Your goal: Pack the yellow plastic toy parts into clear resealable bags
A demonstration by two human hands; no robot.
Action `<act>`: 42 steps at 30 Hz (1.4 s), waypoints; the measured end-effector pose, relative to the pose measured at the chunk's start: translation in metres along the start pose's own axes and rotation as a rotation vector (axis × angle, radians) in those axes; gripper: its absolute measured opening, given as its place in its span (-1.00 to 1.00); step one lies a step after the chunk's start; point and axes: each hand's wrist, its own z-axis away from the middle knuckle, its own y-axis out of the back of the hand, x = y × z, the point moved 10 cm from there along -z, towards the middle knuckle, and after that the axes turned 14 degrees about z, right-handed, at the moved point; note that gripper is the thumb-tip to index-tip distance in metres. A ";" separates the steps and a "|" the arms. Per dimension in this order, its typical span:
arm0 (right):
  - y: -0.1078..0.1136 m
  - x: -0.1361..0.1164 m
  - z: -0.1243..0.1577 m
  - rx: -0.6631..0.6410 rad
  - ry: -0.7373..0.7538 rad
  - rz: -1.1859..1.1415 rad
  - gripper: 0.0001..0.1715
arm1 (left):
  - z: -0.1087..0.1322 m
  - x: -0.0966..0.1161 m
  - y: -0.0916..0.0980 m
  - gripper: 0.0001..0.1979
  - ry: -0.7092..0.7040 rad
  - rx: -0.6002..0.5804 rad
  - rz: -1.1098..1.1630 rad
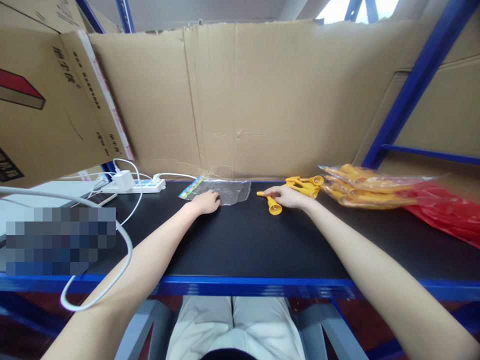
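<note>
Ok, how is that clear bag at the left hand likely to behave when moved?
The clear bag is probably floppy and very light, being thin see-through film lying flat. Pushed by the left hand, it would likely crumple, as its edge looks wavy. The printed strip looks straighter, so that end may bend less.

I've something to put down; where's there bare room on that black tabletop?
Bare: the middle, between both forearms, transparent bag and blue front edge. Crowded: right, bagged yellow horn-shaped pieces and red plastic; left, power strip and cable.
</note>
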 end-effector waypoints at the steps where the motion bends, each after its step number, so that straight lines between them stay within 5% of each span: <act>1: 0.000 -0.007 0.001 0.007 0.054 0.047 -0.52 | -0.001 0.000 -0.002 -0.54 -0.006 -0.013 0.013; 4: 0.001 -0.017 0.003 0.027 0.129 0.137 -0.58 | -0.003 -0.002 -0.006 -0.54 -0.007 -0.031 0.034; 12: 0.017 -0.015 0.001 0.152 0.052 0.118 -0.65 | -0.004 -0.020 -0.007 -0.52 0.135 -0.037 -0.006; 17: 0.021 -0.007 0.013 -0.001 -0.140 0.372 -0.37 | -0.001 -0.025 -0.006 -0.49 0.192 -0.044 -0.007; 24: 0.009 -0.007 0.023 -0.242 -0.164 0.309 -0.58 | 0.001 -0.023 -0.005 -0.49 0.208 -0.043 -0.014; 30: 0.028 0.000 0.021 -0.068 -0.233 0.252 -0.74 | -0.001 -0.025 -0.006 -0.48 0.196 -0.045 -0.036; 36: 0.043 0.007 0.012 0.265 -0.166 -0.138 -0.76 | 0.002 -0.021 -0.002 -0.49 0.187 -0.042 -0.049; 42: 0.016 -0.004 0.003 0.164 -0.127 -0.527 -0.72 | 0.006 -0.013 0.004 -0.53 0.191 -0.059 -0.064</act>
